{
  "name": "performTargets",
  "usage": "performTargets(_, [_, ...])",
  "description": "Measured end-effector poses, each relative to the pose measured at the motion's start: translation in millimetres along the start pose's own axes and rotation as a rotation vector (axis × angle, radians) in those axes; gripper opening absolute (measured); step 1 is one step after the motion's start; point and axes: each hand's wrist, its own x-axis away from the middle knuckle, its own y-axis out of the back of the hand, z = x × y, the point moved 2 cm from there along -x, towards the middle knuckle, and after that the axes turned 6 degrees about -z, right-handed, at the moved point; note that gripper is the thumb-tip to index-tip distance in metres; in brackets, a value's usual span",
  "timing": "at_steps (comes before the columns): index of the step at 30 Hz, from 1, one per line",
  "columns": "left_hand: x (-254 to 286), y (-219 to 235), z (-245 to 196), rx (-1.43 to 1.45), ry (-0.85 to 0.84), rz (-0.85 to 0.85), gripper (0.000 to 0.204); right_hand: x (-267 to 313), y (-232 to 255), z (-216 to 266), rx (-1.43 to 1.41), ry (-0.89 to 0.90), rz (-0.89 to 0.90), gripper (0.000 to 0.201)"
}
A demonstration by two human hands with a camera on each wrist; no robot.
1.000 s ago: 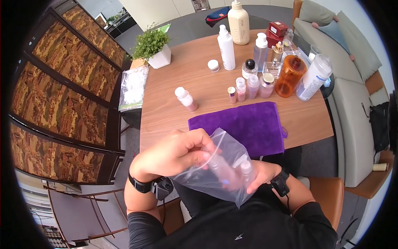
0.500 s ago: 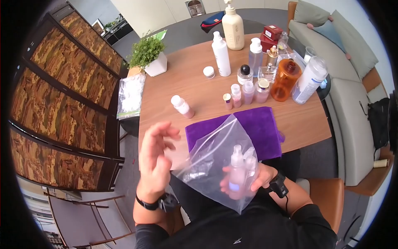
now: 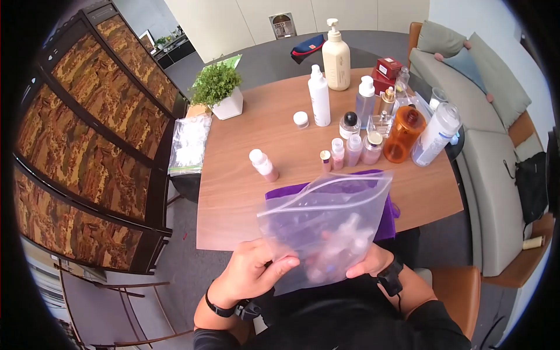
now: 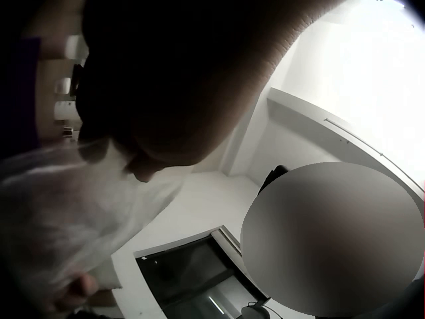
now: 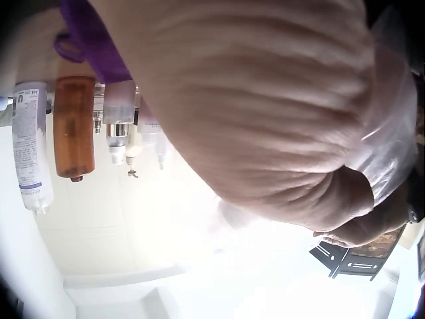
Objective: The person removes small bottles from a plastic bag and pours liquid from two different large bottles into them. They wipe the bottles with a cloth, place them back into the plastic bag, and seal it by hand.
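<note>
A clear zip bag (image 3: 303,224) with small pink bottles (image 3: 344,245) in its lower right part is held up in front of the body, over the table's near edge. My left hand (image 3: 254,271) pinches the bag's left side between thumb and fingers. On the right, my right hand (image 3: 373,261) grips the bag and the bottles through the film, its fingers partly hidden behind it. The purple cloth (image 3: 286,189) lies behind the bag. In the left wrist view the film (image 4: 73,206) hangs below the dark left hand (image 4: 172,86); the right palm (image 5: 265,113) fills the right wrist view.
A pink bottle with a white cap (image 3: 263,165) stands alone at the table's left. Several small bottles, an amber bottle (image 3: 404,134), a pump bottle (image 3: 336,61) and a white spray bottle (image 3: 319,96) stand farther back. A potted plant (image 3: 224,93) is at the back left.
My left hand, which had let go of the bag and moved off left, has returned to its left side. The bag's zip edge has swung up and right; my right hand still holds the bottles.
</note>
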Motion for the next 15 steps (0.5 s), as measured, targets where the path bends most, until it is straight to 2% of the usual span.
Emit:
performTargets(1, [3,0,8,0.004,0.014,0.046,0.024,1,0,0,-0.004,0.001,-0.003,0.099])
performTargets(2, [5,-5,18,0.005,0.018,0.053,0.024,2,1,1,0.001,0.014,-0.035,0.099])
performTargets(4, [12,-15,33,0.347,0.055,-0.108,0.043,5,-1,0,-0.005,0.024,-0.076,0.098])
performTargets(5, [14,-23,31,0.595,0.166,-0.134,0.059,6,-2,-1,-0.065,0.011,-0.11,0.099])
performTargets(6, [16,-27,30,0.597,0.177,-0.128,0.059,8,-3,-2,-0.126,-0.004,-0.144,0.1])
performTargets(8, [15,-33,30,0.34,0.218,0.059,0.055,9,-5,2,-0.15,-0.006,-0.154,0.101])
performTargets(9, [11,-36,26,0.27,0.205,0.176,0.036,9,-3,5,-0.065,0.008,-0.144,0.103])
performTargets(10, [13,-38,28,0.272,0.212,0.173,0.036,11,-2,6,0.019,0.018,-0.131,0.105])
performTargets(12, [16,-44,34,0.077,0.063,0.156,0.016,15,10,-2,0.078,0.057,-0.093,0.112])
performTargets(14, [19,-59,38,0.139,0.062,0.104,0.014,18,11,-2,0.141,0.082,-0.028,0.119])
performTargets(15, [18,-67,38,0.2,0.049,0.067,0.011,20,5,3,0.092,0.079,-0.062,0.126])
